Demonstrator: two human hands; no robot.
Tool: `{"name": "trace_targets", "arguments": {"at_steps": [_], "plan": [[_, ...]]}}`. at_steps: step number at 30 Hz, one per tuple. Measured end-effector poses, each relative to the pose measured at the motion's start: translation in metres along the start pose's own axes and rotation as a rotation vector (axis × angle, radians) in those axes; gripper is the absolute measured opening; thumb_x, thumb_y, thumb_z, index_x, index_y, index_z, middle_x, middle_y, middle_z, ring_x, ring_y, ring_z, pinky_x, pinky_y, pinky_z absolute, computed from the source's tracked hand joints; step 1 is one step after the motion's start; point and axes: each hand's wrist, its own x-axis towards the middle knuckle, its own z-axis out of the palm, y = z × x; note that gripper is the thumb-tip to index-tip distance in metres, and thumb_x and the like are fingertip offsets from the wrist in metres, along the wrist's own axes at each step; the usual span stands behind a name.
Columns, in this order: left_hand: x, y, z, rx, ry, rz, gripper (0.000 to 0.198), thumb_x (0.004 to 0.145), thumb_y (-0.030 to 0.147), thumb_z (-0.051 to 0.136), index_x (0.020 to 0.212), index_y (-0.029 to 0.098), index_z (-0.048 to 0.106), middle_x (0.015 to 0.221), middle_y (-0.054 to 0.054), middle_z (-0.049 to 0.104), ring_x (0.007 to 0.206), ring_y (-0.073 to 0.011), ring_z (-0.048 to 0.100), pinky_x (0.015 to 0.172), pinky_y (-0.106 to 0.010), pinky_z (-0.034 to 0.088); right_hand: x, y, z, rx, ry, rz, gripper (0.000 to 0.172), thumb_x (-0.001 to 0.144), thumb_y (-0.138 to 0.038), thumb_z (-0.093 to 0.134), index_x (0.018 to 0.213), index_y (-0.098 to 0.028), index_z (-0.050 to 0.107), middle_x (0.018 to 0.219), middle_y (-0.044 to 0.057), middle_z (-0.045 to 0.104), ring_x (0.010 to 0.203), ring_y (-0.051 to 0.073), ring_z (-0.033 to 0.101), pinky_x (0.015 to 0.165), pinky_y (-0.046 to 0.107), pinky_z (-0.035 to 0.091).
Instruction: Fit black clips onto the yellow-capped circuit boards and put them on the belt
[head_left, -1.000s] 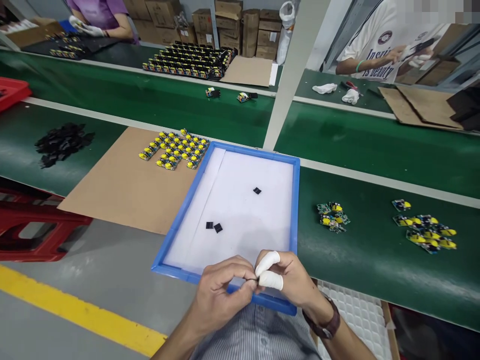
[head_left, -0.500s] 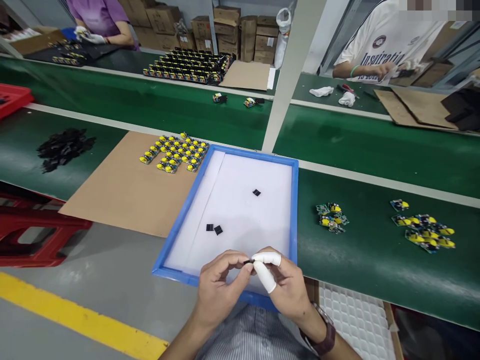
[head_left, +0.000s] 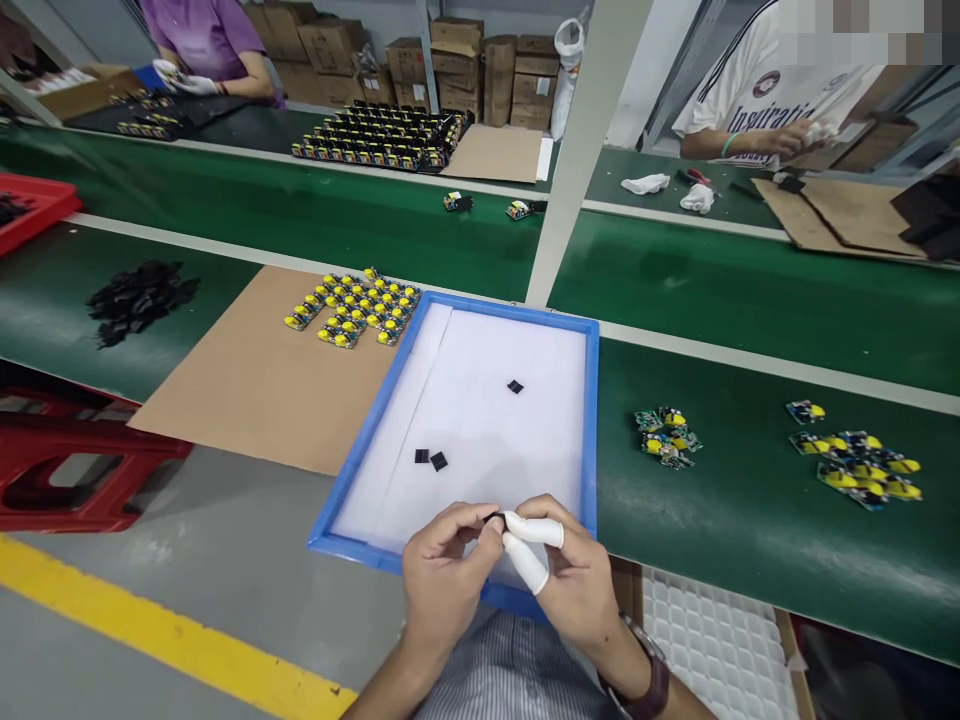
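A small black piece [head_left: 495, 517], mostly hidden by fingertips, is held over the near end of a white-bottomed tray with a blue rim [head_left: 598, 420]. My left hand [head_left: 448, 570] pinches it between thumb and forefinger. From the right, my right hand [head_left: 574, 570] closes its thumb and forefinger, both in white finger cots, at the piece's other end. Farther up the tray lies a flat black square [head_left: 514, 386]. Two more, a left black square [head_left: 422, 456] and a tilted black square [head_left: 439, 461], rest close together left of my hands.
Circuit boards with yellow parts [head_left: 352, 305] stand on a cardboard sheet [head_left: 247, 370]. More boards [head_left: 666, 438] lie right of the tray. A black heap [head_left: 142, 300] sits at left. A pale post [head_left: 581, 150] rises behind the tray. Two people work across the green belt [head_left: 300, 200].
My fingers have shifted slightly around the black piece, and the right thumb and forefinger sit a little differently. The view has moved slightly. Two boards on the belt behind have slid right.
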Motion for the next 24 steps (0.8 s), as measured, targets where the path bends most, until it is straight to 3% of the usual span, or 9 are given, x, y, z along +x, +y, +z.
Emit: {"name": "trace_targets", "arguments": {"at_steps": [6, 8, 13, 16, 20, 24], "plan": [[-0.002, -0.001, 0.003, 0.048, 0.030, 0.076, 0.008, 0.085, 0.017, 0.073, 0.085, 0.023, 0.079, 0.080, 0.001, 0.074, 0.074, -0.0131, 0.068, 0.070, -0.021, 0.056, -0.009, -0.002, 0.002, -0.216, -0.086, -0.234, 0.054, 0.089, 0.001, 0.053, 0.137, -0.022, 0.060, 0.110, 0.013, 0.064, 0.101, 0.027, 0.059, 0.086, 0.045, 0.053], [0.000, -0.002, 0.000, 0.029, -0.025, 0.067, 0.010, 0.086, 0.018, 0.072, 0.089, 0.025, 0.080, 0.081, 0.001, 0.075, 0.075, -0.0129, 0.069, 0.071, -0.021, 0.056, -0.006, 0.000, -0.004, -0.167, -0.105, -0.161, 0.049, 0.090, -0.001, 0.055, 0.133, -0.024, 0.063, 0.108, 0.012, 0.064, 0.099, 0.026, 0.061, 0.085, 0.043, 0.053], [0.001, 0.001, -0.011, 0.002, -0.274, 0.019, 0.020, 0.092, 0.020, 0.068, 0.107, 0.027, 0.080, 0.091, -0.002, 0.078, 0.082, -0.0150, 0.073, 0.077, -0.024, 0.059, 0.008, 0.007, -0.024, 0.203, -0.135, 0.152, 0.023, 0.091, -0.013, 0.069, 0.104, -0.031, 0.078, 0.092, 0.003, 0.064, 0.083, 0.019, 0.065, 0.073, 0.031, 0.055], [0.000, 0.004, -0.016, 0.030, -0.275, 0.054, 0.022, 0.093, 0.020, 0.066, 0.108, 0.028, 0.080, 0.099, -0.004, 0.076, 0.088, -0.0161, 0.072, 0.076, -0.024, 0.059, 0.010, 0.008, -0.025, 0.240, -0.155, 0.195, 0.020, 0.091, -0.017, 0.071, 0.103, -0.030, 0.079, 0.093, 0.003, 0.065, 0.084, 0.018, 0.065, 0.074, 0.030, 0.054], [-0.002, 0.005, -0.017, 0.079, -0.234, 0.136, 0.024, 0.092, 0.016, 0.068, 0.108, 0.029, 0.080, 0.092, -0.002, 0.073, 0.078, -0.0127, 0.069, 0.066, -0.020, 0.057, 0.009, 0.004, -0.020, 0.216, -0.166, 0.175, 0.021, 0.091, -0.017, 0.071, 0.105, -0.031, 0.079, 0.095, 0.003, 0.066, 0.084, 0.018, 0.066, 0.075, 0.030, 0.055], [-0.003, 0.004, -0.018, 0.064, -0.249, 0.243, 0.030, 0.090, 0.008, 0.067, 0.107, 0.030, 0.079, 0.091, 0.000, 0.074, 0.079, -0.0127, 0.071, 0.068, -0.021, 0.058, 0.012, -0.001, -0.021, 0.258, -0.187, 0.192, 0.017, 0.092, -0.017, 0.071, 0.102, -0.029, 0.080, 0.092, 0.003, 0.066, 0.082, 0.016, 0.066, 0.074, 0.028, 0.055]]}}
